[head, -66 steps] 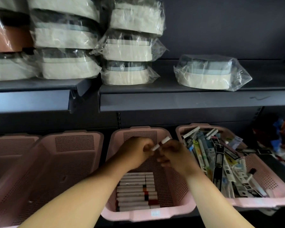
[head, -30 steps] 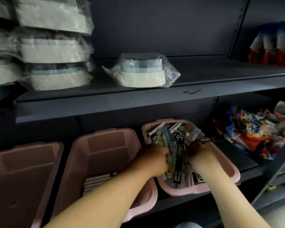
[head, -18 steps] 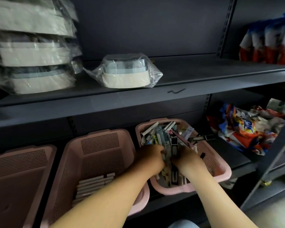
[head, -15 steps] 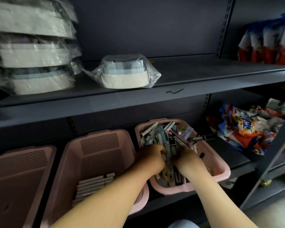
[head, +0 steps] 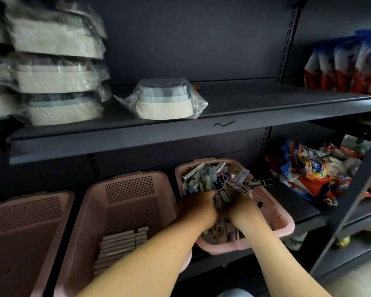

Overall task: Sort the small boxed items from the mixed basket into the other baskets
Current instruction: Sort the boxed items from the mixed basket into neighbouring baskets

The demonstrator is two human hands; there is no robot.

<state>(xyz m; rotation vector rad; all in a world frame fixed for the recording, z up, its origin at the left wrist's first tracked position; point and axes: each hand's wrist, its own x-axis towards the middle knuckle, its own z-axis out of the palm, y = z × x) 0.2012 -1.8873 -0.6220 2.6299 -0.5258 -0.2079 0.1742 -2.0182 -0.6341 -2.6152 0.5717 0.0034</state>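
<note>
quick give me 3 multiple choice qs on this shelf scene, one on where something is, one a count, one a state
1. The row of white boxes lies in which pink basket?
A. leftmost
B. middle
C. rightmost

2. How many pink baskets show?
A. two
B. three
C. five

3. The left hand and right hand are:
A. hanging idle
B. holding a phone
C. down among the jumbled boxes in the mixed basket

Key:
1 B, the row sits on the floor of the middle basket.
2 B, the leftmost basket, the middle one and the mixed one.
3 C, the fingers of both are buried in the pile.
</note>
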